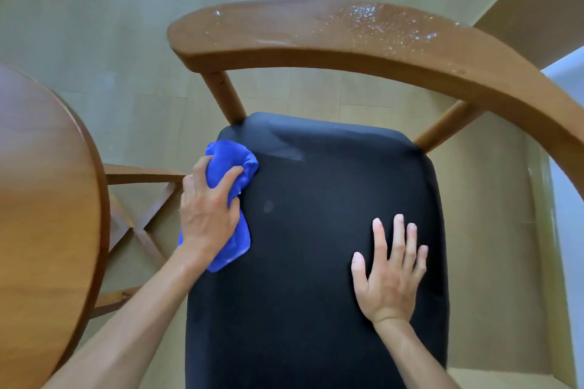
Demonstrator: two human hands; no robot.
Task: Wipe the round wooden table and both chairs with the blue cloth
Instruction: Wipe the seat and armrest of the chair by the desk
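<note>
Blue cloth (232, 164) gripped by left hand (208, 211) on chair seat (316, 199); right hand (390, 275) flat, empty.

Soft even daylight, glare on the chair backrest (363, 28), wide-angle bending at edges.

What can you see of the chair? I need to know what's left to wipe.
The chair has a curved brown wooden backrest on two slanted wooden posts and a black padded seat. White specks dot the backrest's top toward the right. It stands beside the round table. The left hand presses a blue cloth on the seat's left edge; the right hand rests flat on it.
</note>
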